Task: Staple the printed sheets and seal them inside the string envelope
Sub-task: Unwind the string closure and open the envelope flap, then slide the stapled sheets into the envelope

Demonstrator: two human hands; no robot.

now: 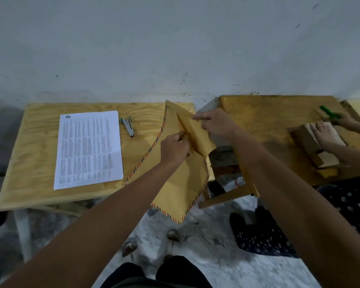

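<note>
A brown string envelope (183,183) with a striped orange and dark border hangs in the air over the right edge of the wooden table (33,142). My left hand (174,149) grips it near the middle, fingers curled at the flap's base. My right hand (215,123) pinches the raised flap at the top, forefinger stretched out. The printed sheets (88,149) lie flat on the table to the left. A small grey and green stapler (128,125) lies just beyond their top right corner.
A second wooden table (268,121) stands to the right, across a gap. Another person's hands (326,134) work there on a brown parcel, beside a green tool (328,113). A plastic bottle (235,182) lies below. A white wall rises behind both tables.
</note>
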